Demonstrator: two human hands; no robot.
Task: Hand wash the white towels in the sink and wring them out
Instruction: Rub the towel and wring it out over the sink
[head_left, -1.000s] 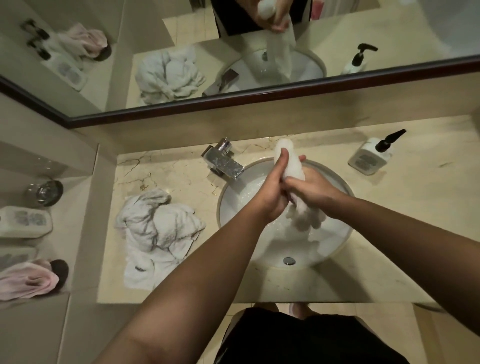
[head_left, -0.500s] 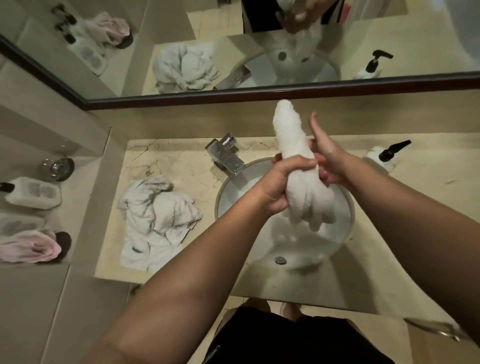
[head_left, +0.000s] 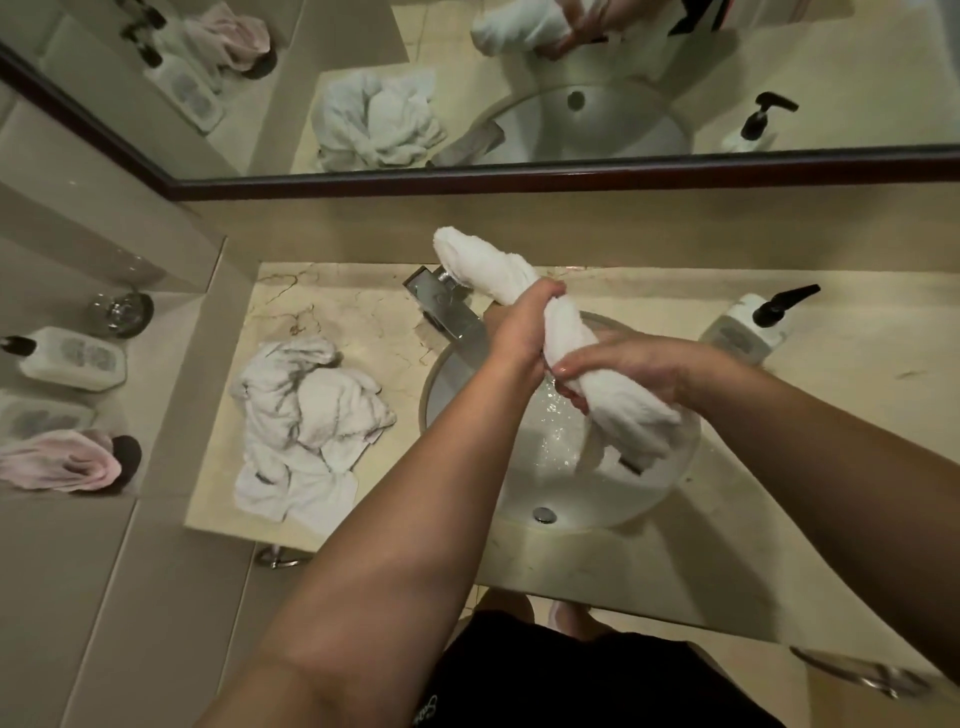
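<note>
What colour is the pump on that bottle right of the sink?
Black, on a whitish bottle; the head view, the only one, shows it.

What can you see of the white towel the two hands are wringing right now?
The white towel is terry cloth, rolled into a thick rope lying slantwise above the sink. Its upper end sticks out past the faucet; its lower end hangs loose into the basin. The left hand grips it near the middle, and the right hand grips it just below. It looks wet: water drops fall under it into the bowl. The mirror shows it too.
</note>
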